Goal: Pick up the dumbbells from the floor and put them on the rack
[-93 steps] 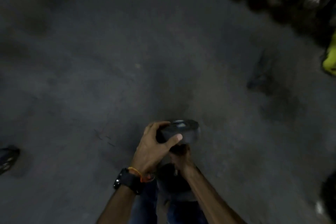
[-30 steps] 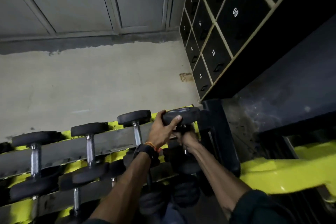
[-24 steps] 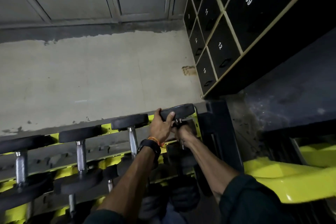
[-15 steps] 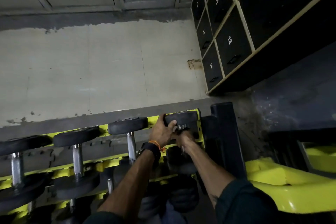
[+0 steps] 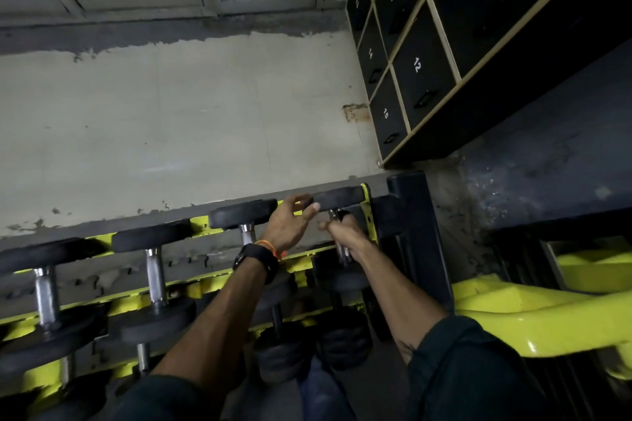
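Observation:
A black dumbbell (image 5: 339,196) with a chrome handle lies across the top rails of the yellow and black rack (image 5: 371,215), at its right end. My right hand (image 5: 343,232) is closed around its handle. My left hand (image 5: 289,224), with a black watch and orange band at the wrist, has its fingers spread, fingertips touching the dumbbell's far head. Three more dumbbells (image 5: 243,218) rest on the same tier to the left.
A black upright post (image 5: 412,225) ends the rack on the right. Yellow equipment frame (image 5: 533,314) stands at lower right. Numbered black lockers (image 5: 417,65) line the upper right wall. More dumbbells (image 5: 280,352) sit on the lower tier.
The dumbbell went from the floor to the rack's right end and has settled on the rails. My left hand has loosened from its far head, fingers now spread.

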`<control>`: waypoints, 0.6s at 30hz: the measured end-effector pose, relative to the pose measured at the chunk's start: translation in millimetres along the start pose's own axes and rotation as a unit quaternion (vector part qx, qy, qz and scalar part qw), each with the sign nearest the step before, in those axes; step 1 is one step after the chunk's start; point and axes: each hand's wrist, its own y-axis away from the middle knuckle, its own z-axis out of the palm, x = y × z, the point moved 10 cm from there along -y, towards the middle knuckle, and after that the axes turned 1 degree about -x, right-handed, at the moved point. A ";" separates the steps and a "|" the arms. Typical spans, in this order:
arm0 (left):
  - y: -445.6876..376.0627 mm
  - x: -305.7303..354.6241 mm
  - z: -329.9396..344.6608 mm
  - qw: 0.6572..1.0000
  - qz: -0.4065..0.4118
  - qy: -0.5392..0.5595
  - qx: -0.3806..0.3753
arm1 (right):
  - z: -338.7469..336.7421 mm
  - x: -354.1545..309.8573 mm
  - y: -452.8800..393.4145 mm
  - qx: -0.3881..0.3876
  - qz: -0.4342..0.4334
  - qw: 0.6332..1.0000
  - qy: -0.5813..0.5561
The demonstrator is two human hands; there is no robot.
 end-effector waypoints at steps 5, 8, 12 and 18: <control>80.7 4.1 -62.1 0.997 0.068 0.044 0.018 | 5.8 -37.2 93.4 0.086 -0.113 0.980 0.141; 140.3 -6.1 -107.6 0.993 0.108 0.033 0.037 | 45.8 -68.3 166.4 0.081 -0.227 0.967 0.084; 265.0 -55.9 -196.2 0.983 0.156 0.020 0.092 | 164.2 -90.1 289.4 0.027 -0.352 0.930 0.099; 476.0 -185.2 -323.3 0.968 0.163 0.027 0.191 | 387.0 -55.2 459.0 -0.077 -0.436 0.878 0.183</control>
